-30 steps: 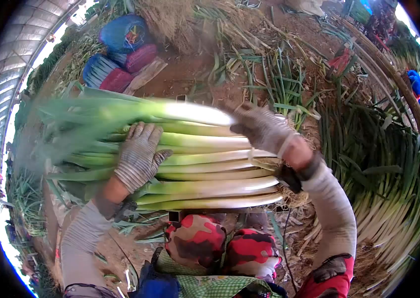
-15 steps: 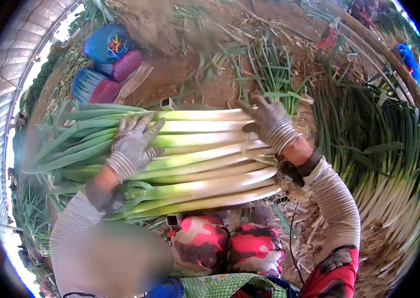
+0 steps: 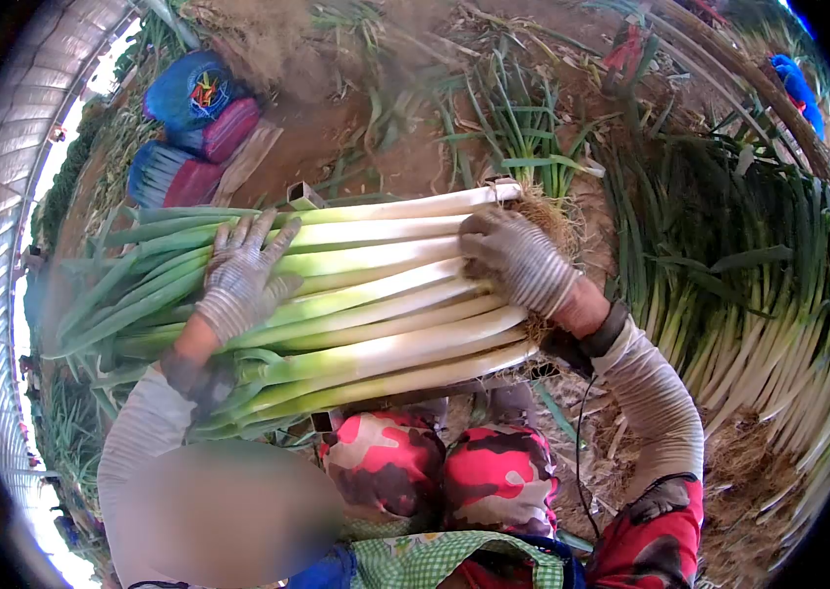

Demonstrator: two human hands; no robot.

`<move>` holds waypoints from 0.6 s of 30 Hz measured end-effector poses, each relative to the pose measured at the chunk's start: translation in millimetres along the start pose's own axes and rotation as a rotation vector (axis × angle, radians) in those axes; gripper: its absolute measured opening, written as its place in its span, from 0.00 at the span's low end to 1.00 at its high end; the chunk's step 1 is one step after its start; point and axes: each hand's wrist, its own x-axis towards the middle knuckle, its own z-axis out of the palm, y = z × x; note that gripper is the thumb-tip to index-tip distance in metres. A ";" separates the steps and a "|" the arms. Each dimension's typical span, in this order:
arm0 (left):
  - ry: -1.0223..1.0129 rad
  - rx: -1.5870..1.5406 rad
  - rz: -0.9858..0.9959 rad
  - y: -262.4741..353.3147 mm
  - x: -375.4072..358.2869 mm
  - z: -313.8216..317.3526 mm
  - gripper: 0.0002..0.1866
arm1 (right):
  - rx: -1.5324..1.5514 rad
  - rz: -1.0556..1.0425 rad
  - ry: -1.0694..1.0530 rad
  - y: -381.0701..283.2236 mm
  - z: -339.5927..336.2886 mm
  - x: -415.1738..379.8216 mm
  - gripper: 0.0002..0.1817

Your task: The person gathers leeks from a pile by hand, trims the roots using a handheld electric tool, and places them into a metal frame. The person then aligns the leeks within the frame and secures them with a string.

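Note:
A row of leeks (image 3: 376,257) lies side by side in front of me, green leaves to the left and white stems with roots to the right. My left hand (image 3: 246,277), in a striped glove, rests flat over the green part with its fingers apart. At the white ends, my right hand (image 3: 521,257) curls its gloved fingers round a leek near the roots; the fingertips are partly hidden. Brown roots (image 3: 548,218) stick out beyond that hand. Under the leeks, a square metal tube end (image 3: 304,195) of a support shows.
A big pile of loose leeks (image 3: 739,275) lies at the right. Blue and magenta net-like bundles (image 3: 189,123) sit at the upper left. More leeks (image 3: 523,128) lie on the soil ahead. My knees (image 3: 500,481) are close below the support.
My right hand has come down and left from the far stems' ends, its spread fingers now curled over the stems. My left hand stays on the greens. The whole view has shifted slightly.

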 end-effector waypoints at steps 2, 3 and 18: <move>-0.007 0.015 -0.012 -0.8 0.1 0.7 0.38 | 0.115 0.229 0.049 7.5 -0.9 -17.7 0.12; -0.007 0.018 -0.014 0.4 1.2 1.8 0.39 | 0.212 0.344 0.283 19.8 3.5 -44.3 0.10; -0.078 0.144 0.066 -30.6 0.5 23.0 0.40 | 0.405 1.511 -0.576 -72.3 199.0 -459.1 0.21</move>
